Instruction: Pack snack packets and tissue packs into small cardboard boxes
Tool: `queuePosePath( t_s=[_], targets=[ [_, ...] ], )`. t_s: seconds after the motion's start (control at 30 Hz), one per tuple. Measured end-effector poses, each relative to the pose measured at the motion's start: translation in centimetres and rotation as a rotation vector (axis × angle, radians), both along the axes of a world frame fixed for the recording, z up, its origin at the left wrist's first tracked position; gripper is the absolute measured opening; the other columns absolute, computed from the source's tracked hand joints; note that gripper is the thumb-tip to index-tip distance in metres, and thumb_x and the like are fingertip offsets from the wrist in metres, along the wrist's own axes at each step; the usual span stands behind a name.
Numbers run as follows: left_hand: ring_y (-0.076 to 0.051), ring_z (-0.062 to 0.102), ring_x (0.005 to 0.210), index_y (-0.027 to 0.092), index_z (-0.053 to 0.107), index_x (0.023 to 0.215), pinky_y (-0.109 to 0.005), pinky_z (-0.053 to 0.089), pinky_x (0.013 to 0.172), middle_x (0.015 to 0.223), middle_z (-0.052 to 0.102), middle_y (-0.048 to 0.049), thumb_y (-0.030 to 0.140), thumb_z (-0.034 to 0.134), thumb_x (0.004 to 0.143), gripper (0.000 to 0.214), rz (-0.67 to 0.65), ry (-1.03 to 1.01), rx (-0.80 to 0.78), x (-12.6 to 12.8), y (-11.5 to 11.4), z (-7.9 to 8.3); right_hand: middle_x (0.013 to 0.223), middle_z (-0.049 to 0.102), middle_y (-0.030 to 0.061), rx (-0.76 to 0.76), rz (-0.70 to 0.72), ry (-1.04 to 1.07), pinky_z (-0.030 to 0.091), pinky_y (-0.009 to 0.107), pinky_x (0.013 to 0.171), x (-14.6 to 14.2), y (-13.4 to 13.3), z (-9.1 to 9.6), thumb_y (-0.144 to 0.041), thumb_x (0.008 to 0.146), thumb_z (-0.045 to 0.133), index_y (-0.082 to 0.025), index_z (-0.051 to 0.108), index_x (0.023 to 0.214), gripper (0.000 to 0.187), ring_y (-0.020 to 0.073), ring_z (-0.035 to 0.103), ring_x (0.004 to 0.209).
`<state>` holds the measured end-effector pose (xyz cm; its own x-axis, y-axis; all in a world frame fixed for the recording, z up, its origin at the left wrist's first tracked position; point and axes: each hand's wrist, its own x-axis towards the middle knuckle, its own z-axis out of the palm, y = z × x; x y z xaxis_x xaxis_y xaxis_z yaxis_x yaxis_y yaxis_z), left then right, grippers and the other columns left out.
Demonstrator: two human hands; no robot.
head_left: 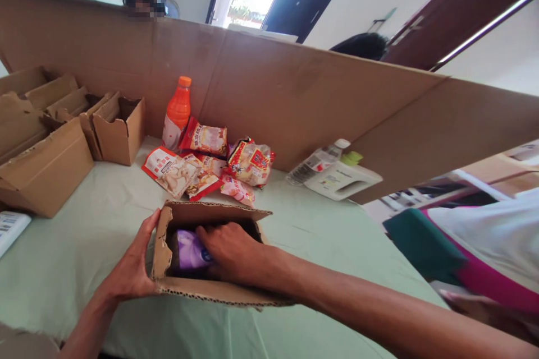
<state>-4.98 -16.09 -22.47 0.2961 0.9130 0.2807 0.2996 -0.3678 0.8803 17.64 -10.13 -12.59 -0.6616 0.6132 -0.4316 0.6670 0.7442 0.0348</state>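
Left hand (pixel 133 269) holds box (pixel 161 249); right hand (pixel 233 249) touches purple packet (pixel 191 249).

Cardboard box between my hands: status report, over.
Left hand spread against one end of the cardboard box. Right hand inside, at the purple packet; grip hidden. Snack packets beyond the box, not over its opening.

The right hand (pixel 233 249) hides its own fingertips — any grip on the purple packet (pixel 190 249) can't be told.
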Motion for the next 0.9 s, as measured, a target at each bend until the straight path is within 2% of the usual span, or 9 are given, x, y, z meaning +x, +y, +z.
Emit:
queuePosePath(
  t_s=[0.1, 0.2, 0.3, 0.37, 0.47, 0.57, 0.7, 0.77, 0.9],
  targets=[
    [-0.041, 0.023, 0.152, 0.025, 0.005, 0.161, -0.06, 0.024, 0.123, 0.167, 0.016, -0.0184, 0.058, 0.077, 0.077, 0.116, 0.007, 0.039, 0.019, -0.1, 0.1, 0.1, 0.116, 0.072, 0.0223, -0.014, 0.012, 0.002, 0.056, 0.042, 0.083, -0.6, 0.1, 0.5, -0.026, 0.08, 0.074, -0.002, 0.059, 0.13, 0.058, 0.0367, 0.071, 0.102],
    [-0.04, 0.022, 0.153, 0.03, 0.009, 0.161, -0.06, 0.029, 0.121, 0.167, 0.016, -0.0161, 0.054, 0.073, 0.083, 0.104, 0.033, 0.14, 0.092, -0.2, -0.6, 0.8, 0.118, 0.072, 0.0227, -0.054, 0.005, 0.017, 0.056, 0.045, 0.087, -0.3, 0.3, 2.7, -0.031, 0.082, 0.074, -0.004, 0.06, 0.133, 0.06, 0.0375, 0.071, 0.103],
    [-0.038, 0.019, 0.154, 0.033, 0.017, 0.159, -0.057, 0.035, 0.118, 0.168, 0.011, -0.0133, 0.044, 0.067, 0.09, 0.086, 0.119, 0.246, 0.21, 0.0, -2.1, 2.2, 0.129, 0.069, 0.0172, 0.038, -0.027, 0.28, 0.052, 0.047, 0.1, 3.2, -0.2, 5.7, -0.032, 0.094, 0.062, -0.013, 0.06, 0.137, 0.047, 0.033, 0.066, 0.117],
    [-0.036, 0.024, 0.152, 0.03, 0.027, 0.157, -0.055, 0.037, 0.118, 0.167, 0.019, -0.0132, 0.04, 0.065, 0.093, 0.075, 0.162, 0.296, 0.313, 0.3, -3.0, 3.3, 0.132, 0.068, 0.0124, 0.154, -0.067, 0.524, 0.048, 0.048, 0.106, 7.0, -1.1, 6.8, -0.036, 0.098, 0.055, -0.019, 0.06, 0.137, 0.043, 0.0295, 0.063, 0.122],
    [-0.03, 0.041, 0.144, 0.025, 0.043, 0.147, -0.047, 0.04, 0.117, 0.151, 0.049, -0.0123, 0.036, 0.063, 0.094, 0.058, 0.168, 0.337, 0.457, 1.0, -3.6, 4.6, 0.13, 0.069, 0.0131, 0.229, -0.123, 0.7, 0.052, 0.049, 0.102, 12.2, -3.1, 5.5, -0.05, 0.093, 0.062, -0.021, 0.06, 0.137, 0.053, 0.0303, 0.064, 0.119],
    [-0.024, 0.06, 0.124, 0.023, 0.048, 0.141, -0.04, 0.045, 0.112, 0.118, 0.072, -0.0072, 0.033, 0.059, 0.096, 0.047, 0.235, 0.367, 0.523, 2.0, -3.3, 5.1, 0.127, 0.069, 0.0148, 0.203, -0.17, 0.75, 0.058, 0.045, 0.093, 14.0, -5.1, 1.5, -0.05, 0.088, 0.07, -0.021, 0.055, 0.141, 0.062, 0.03, 0.066, 0.115],
    [-0.023, 0.069, 0.105, 0.021, 0.04, 0.148, -0.037, 0.054, 0.099, 0.102, 0.074, -0.005, 0.04, 0.061, 0.096, 0.059, 0.443, 0.41, 0.496, 3.0, -2.9, 4.6, 0.114, 0.072, 0.0107, 0.307, -0.247, 0.849, 0.059, 0.044, 0.087, 13.1, -6.0, -2.0, -0.031, 0.093, 0.061, -0.024, 0.052, 0.14, 0.048, 0.0265, 0.068, 0.104],
    [-0.024, 0.068, 0.109, 0.021, 0.035, 0.152, -0.036, 0.056, 0.095, 0.108, 0.072, -0.0075, 0.042, 0.06, 0.096, 0.065, 0.511, 0.428, 0.467, 3.3, -3.0, 4.3, 0.116, 0.072, 0.0101, 0.36, -0.24, 0.906, 0.059, 0.042, 0.086, 13.0, -5.3, -1.8, -0.031, 0.095, 0.06, -0.026, 0.046, 0.145, 0.052, 0.0251, 0.068, 0.103],
    [-0.025, 0.063, 0.117, 0.021, 0.032, 0.154, -0.041, 0.052, 0.101, 0.128, 0.062, -0.0128, 0.035, 0.062, 0.095, 0.067, 0.568, 0.427, 0.518, 4.0, -3.2, 4.4, 0.15, 0.05, 0.017, 0.514, -0.176, 1.015, 0.049, 0.049, 0.104, 13.3, -2.3, -0.6, -0.051, 0.095, 0.06, -0.023, 0.034, 0.154, 0.07, 0.031, 0.051, 0.135]
  ],
)
